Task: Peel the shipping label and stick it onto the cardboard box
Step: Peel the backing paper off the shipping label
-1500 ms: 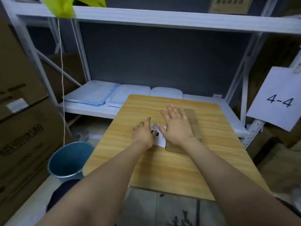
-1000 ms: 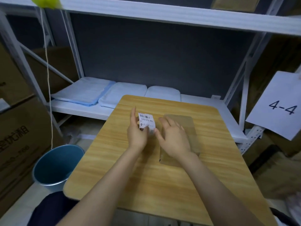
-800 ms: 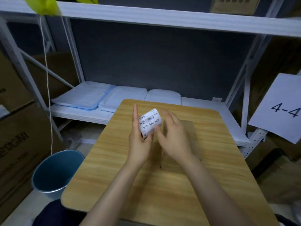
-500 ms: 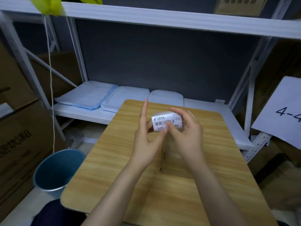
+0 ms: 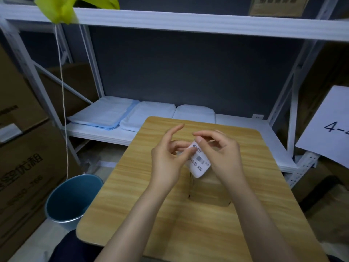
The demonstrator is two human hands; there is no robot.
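Wooden table (image 5: pixel 143 220), shipping label (image 5: pixel 199 164) tilted, long axis down-right

Wooden table (image 5: pixel 143 188) was set in front of a white metal shelving rack (image 5: pixel 188 25) backed by a dark grey wall panel (image 5: pixel 188 72). 3 pale folded cloth packs (image 5: pixel 139 114) were laid side by side on the lower shelf. Blue bin (image 5: pixel 71 199) was placed on the floor left of the table, beside stacked cardboard cartons (image 5: pixel 20 163). A paper sign (image 5: pixel 328 125) marked "4-" was hung at right. Light was dim.
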